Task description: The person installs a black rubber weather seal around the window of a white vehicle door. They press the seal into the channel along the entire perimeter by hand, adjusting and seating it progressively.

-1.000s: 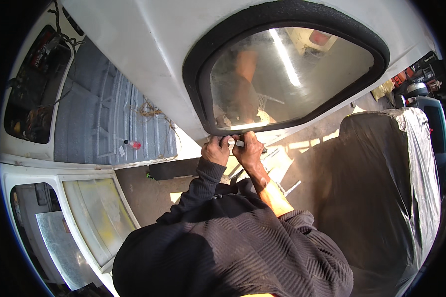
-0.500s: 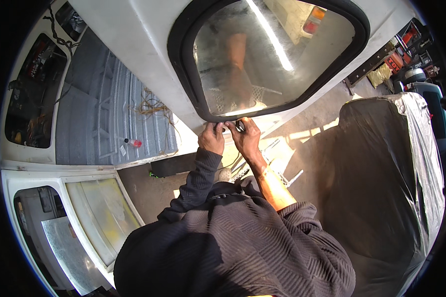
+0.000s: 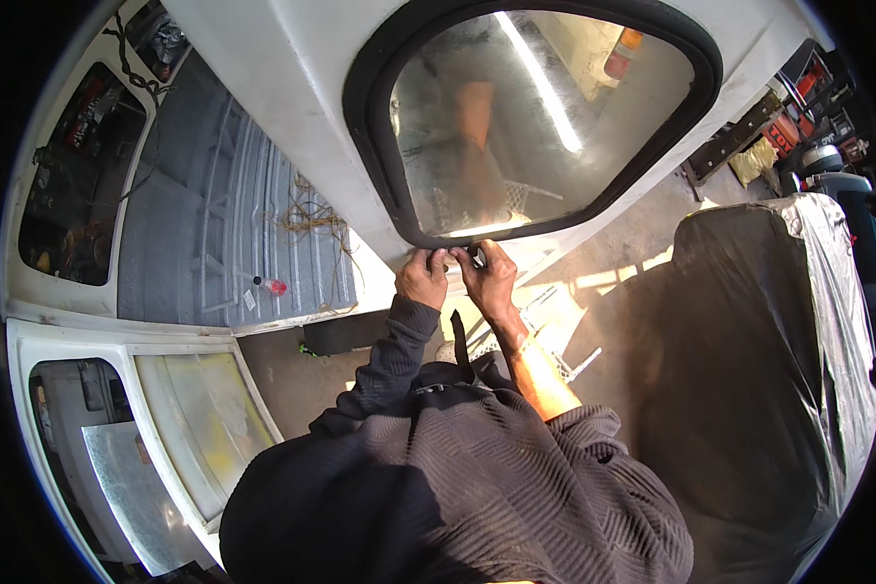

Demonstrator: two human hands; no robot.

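Observation:
A window with a thick black rubber seal (image 3: 391,185) is set in a white vehicle panel in front of me. Both hands work close together at the seal's lower edge. My left hand (image 3: 422,280) is closed, its thumb and fingertips pinched against the rubber there. Right beside it, my right hand (image 3: 494,276) is closed too, its fingers curled round a small black piece whose shape is mostly hidden. Below the hands a narrow black strip (image 3: 459,338) hangs near my waist; whether it joins the piece in my fingers, I cannot tell.
To the left lies a grey ribbed vehicle bed (image 3: 219,214) holding a red-capped bottle (image 3: 275,287) and tangled dry strands (image 3: 313,212). A white door (image 3: 127,355) stands lower left. A large dark-covered object (image 3: 740,389) occupies the right, with equipment (image 3: 798,127) behind.
The view has shifted slightly, with the window a little lower and to the right. Both hands stay at the seal's lower edge. The black strip now shows below them.

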